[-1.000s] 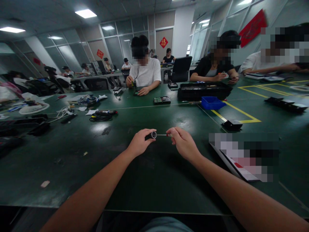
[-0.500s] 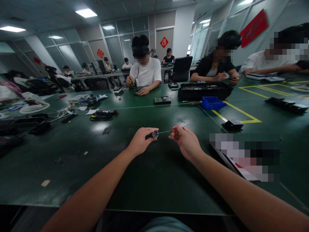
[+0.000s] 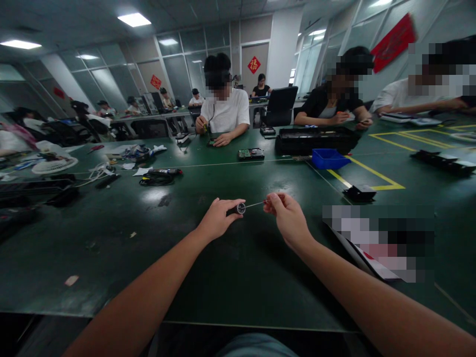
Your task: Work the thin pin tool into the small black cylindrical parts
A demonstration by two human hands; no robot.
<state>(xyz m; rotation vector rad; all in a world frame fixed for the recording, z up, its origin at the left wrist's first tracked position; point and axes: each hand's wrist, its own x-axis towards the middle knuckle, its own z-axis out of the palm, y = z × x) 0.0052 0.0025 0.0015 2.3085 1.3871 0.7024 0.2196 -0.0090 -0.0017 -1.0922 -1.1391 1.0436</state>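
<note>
Above the near middle of the green table [image 3: 230, 287], my left hand [image 3: 213, 220] is closed around a small dark cylinder [image 3: 241, 208]. Its round, silvery-rimmed end faces me; the details inside are too small to tell. Between the fingertips of my right hand [image 3: 289, 218] is a thin screwdriver [image 3: 255, 204] with a metal shaft and a bit of red by the fingers. Most of its handle is hidden. The shaft points left and its tip meets the cylinder's round end; how deep it reaches I cannot tell.
A pixelated flat item [image 3: 375, 248] lies right of my right forearm. Beyond stand a small black part [image 3: 359, 193], a blue bin [image 3: 329, 158], a circuit-board device [image 3: 251, 154] and a long black housing [image 3: 316, 141]. Coiled black cable [image 3: 158, 177] lies left. Co-workers sit across the table.
Both hands stay almost in place, with the screwdriver still at the cylinder's end. My right hand's fingers have turned slightly around the tool. The whole view has shifted a little.
</note>
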